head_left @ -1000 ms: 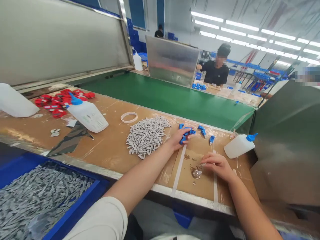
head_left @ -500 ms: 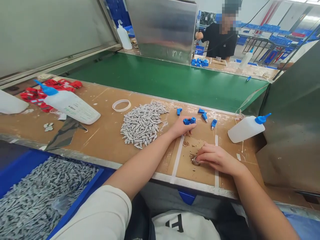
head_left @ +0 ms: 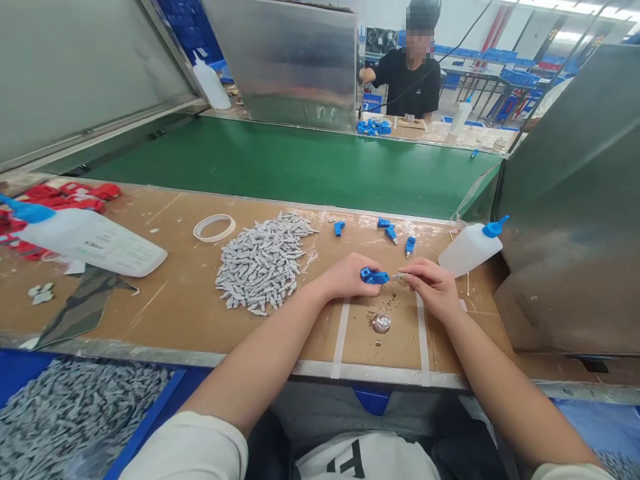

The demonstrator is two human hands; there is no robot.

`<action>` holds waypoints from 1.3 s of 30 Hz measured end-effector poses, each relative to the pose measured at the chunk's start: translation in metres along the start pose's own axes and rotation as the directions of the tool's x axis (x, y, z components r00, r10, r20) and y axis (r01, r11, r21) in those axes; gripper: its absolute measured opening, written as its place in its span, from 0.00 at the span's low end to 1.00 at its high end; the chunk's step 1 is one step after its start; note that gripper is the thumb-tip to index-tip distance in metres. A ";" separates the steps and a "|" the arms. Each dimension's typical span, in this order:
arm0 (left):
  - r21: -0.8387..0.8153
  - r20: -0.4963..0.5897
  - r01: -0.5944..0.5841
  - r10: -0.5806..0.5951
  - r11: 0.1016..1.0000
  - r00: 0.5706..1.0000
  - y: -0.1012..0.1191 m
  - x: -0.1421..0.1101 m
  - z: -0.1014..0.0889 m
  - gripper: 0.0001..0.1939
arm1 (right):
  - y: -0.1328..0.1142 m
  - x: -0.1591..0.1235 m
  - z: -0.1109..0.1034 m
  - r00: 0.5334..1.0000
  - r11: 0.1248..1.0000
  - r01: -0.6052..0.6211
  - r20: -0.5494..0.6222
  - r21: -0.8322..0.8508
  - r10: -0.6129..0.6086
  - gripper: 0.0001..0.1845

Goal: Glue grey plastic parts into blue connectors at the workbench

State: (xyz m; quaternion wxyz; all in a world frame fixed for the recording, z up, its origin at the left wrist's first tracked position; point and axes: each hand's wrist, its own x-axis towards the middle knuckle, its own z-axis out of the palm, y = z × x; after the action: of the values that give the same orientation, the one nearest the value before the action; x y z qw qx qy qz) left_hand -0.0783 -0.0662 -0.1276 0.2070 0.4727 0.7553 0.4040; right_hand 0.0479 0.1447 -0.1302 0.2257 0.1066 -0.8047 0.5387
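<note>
My left hand (head_left: 345,277) holds a small blue plastic part (head_left: 374,275) above the brown worktop. My right hand (head_left: 431,285) pinches a thin pale stick whose tip points at that blue part. The two hands almost meet. Below them a small round metal dish (head_left: 381,324) sits on a patch framed by white tape strips (head_left: 341,337). A pile of small grey parts (head_left: 263,262) lies left of my left hand. Three loose blue parts (head_left: 391,232) and one more (head_left: 339,228) lie beyond my hands.
A white squeeze bottle with a blue nozzle (head_left: 467,249) lies at the right, a bigger one (head_left: 87,240) at the left by red parts (head_left: 70,195). A white ring (head_left: 214,227) lies near the green conveyor belt (head_left: 300,163). A blue bin of grey parts (head_left: 75,417) stands lower left. A person works across the belt.
My left hand lifted a blue part from the far cluster and drew it toward me. My right hand left the metal dish and rose to meet it with the stick. The camera tilted down.
</note>
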 end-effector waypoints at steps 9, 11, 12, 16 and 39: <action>0.055 0.051 0.020 -0.023 0.998 0.998 0.003 -0.002 0.002 0.05 | 0.007 0.001 0.008 0.978 0.975 0.182 0.124 -0.128 -0.167 0.09; 0.043 0.040 0.032 -0.034 0.999 0.999 0.003 -0.003 0.000 0.05 | 0.009 0.001 0.010 0.966 0.959 0.236 0.141 -0.159 -0.215 0.10; 0.013 0.016 0.035 -0.035 0.999 0.999 0.003 -0.003 -0.001 0.06 | 0.010 0.001 0.011 0.967 0.955 0.240 0.135 -0.176 -0.218 0.10; -0.133 -0.115 -0.025 0.010 0.991 0.993 0.004 -0.001 -0.003 0.17 | 0.009 0.000 0.014 0.998 0.982 0.053 -0.016 -0.179 -0.056 0.12; 0.205 -0.083 -0.079 0.097 0.976 0.992 -0.004 -0.002 0.007 0.15 | 0.032 -0.010 0.016 0.957 0.867 -0.035 0.233 -0.498 0.172 0.17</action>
State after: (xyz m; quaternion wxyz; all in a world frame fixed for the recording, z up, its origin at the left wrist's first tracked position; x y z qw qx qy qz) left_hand -0.0744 -0.0656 -0.1350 0.1049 0.5051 0.7794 0.3555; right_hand 0.0397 0.1422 -0.1661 0.1040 0.0748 -0.9421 0.3099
